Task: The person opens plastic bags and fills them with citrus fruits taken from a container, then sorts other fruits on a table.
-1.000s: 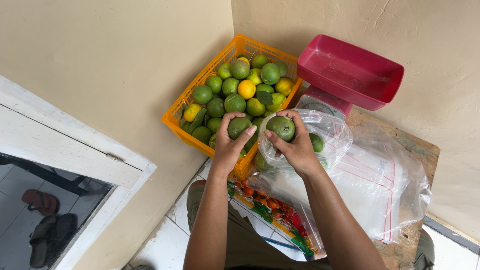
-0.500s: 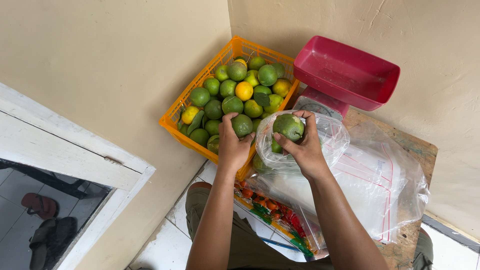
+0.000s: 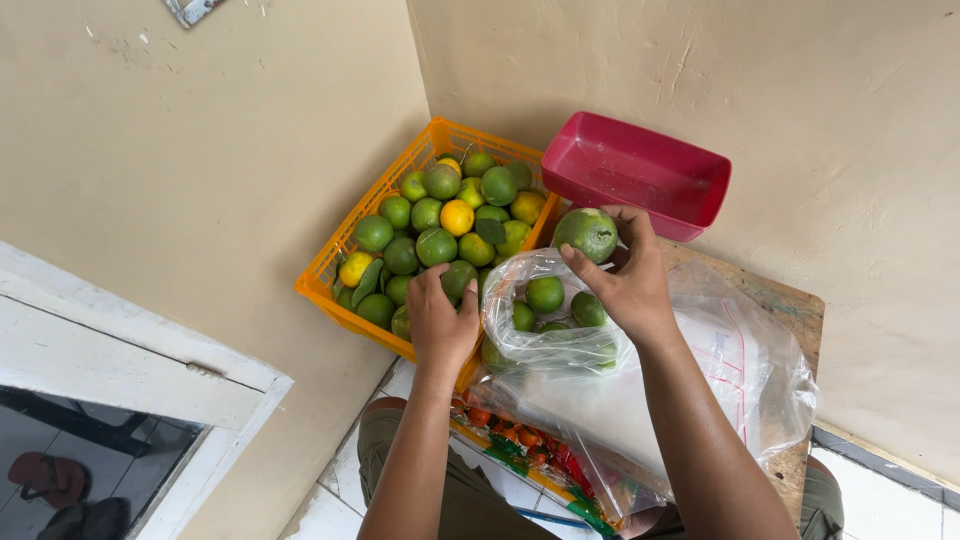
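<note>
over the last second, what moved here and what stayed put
The right hand kept hold of its green orange and lifted it from the crate's edge to above the mouth of the clear bag. The left hand let go of the orange it held and now grips the bag's rim by the orange crate. The red tray stayed put.

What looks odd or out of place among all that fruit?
Little stands out. One fully yellow-orange fruit sits among the mostly green ones in the orange crate, and loose leaves lie on the pile. Nothing is spilled. The right hand holds a green fruit over the clear bag.
</note>
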